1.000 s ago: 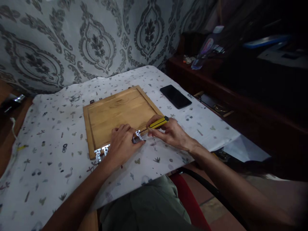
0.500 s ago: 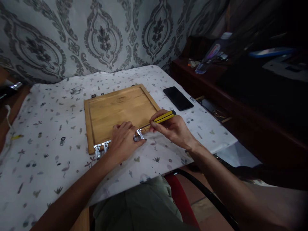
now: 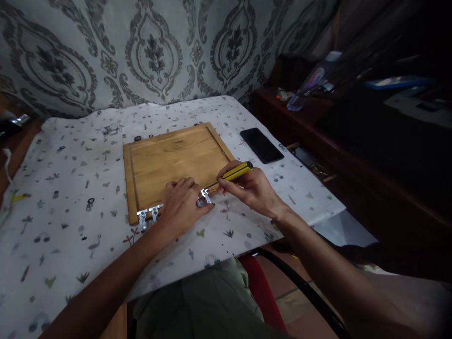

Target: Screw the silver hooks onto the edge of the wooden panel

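Holding yellow-handled tool [image 3: 238,171] near metal fitting [image 3: 205,196]

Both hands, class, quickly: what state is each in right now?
Left hand: closed on a metal fitting at the edge of the wooden panel.
Right hand: closed, holding a yellow-handled tool.

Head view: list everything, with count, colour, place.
Wooden panel: one, brown, on cloth
Metal fittings: three visible, silver, panel's near edge
Tool: one, yellow, in right hand
Phone: one, black, right of panel
Cloth: one, white patterned, under panel
Backdrop: one, grey patterned, behind cloth
Desk: one, dark red, right
Bottle: one, translucent, on desk
Cord: one, white, far left
Seat: one, red, below cloth
Clothing: one, green, lap
Left hand: one, bare, on panel
Right hand: one, bare, gripping tool
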Available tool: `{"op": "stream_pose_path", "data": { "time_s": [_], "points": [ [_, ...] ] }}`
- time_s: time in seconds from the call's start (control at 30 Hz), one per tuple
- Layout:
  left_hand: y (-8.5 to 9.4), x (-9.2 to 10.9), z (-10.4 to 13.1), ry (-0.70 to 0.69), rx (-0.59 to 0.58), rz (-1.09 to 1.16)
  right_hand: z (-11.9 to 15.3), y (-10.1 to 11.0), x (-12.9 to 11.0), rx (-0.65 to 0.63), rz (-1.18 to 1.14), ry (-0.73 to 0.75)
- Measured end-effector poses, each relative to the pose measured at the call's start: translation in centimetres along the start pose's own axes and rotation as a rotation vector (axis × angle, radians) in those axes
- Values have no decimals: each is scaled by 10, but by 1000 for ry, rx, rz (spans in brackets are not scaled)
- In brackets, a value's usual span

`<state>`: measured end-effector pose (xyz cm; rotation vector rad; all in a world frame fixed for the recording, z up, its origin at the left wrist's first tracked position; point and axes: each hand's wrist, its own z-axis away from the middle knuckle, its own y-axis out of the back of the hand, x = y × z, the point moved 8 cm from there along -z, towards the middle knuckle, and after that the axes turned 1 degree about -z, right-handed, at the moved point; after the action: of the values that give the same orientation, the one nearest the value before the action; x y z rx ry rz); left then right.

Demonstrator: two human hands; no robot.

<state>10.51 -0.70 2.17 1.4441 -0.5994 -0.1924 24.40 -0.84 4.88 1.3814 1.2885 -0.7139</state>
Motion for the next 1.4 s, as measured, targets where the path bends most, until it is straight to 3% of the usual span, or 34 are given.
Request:
{"op": "stream_pose_path", "data": {
  "time_s": [0.73,1.03,1.4],
  "points": [
    [0,0,2,-19,36,13,-12,-13,6,45,-19,-30],
    [-1,-1,2,-19,40,3,-8,-2,-3,94,-24,-22],
    [-1,-1,2,-29,44,22,-7,-7,3,61,-7,-1]
  ]
}}
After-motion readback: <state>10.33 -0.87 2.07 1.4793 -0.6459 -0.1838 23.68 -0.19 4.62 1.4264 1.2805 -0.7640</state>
